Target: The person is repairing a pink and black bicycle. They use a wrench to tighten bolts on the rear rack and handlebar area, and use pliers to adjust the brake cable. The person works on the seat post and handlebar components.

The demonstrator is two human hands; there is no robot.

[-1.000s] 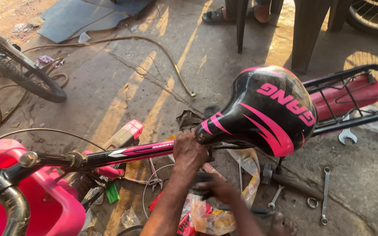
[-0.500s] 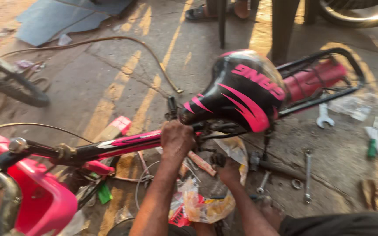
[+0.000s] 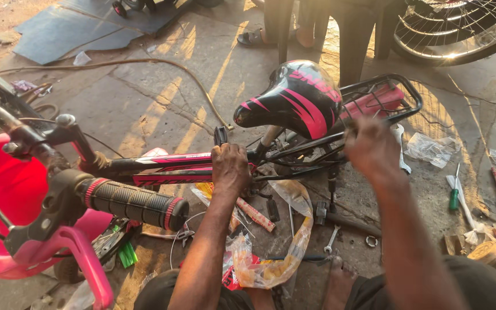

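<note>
A small pink-and-black child's bicycle (image 3: 167, 166) stands upright across the scene, black-and-pink saddle (image 3: 297, 97) at centre, black rear carrier rack (image 3: 400, 86) to the right.

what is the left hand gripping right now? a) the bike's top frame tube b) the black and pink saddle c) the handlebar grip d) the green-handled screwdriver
a: the left hand closes over the pink and black frame tube, just ahead of the saddle.

The glossy black-and-pink plastic saddle (image 3: 297, 97) shines; the black ribbed rubber handlebar sleeve (image 3: 136, 204) looks matt, the grey concrete floor (image 3: 144, 103) rough.
</note>
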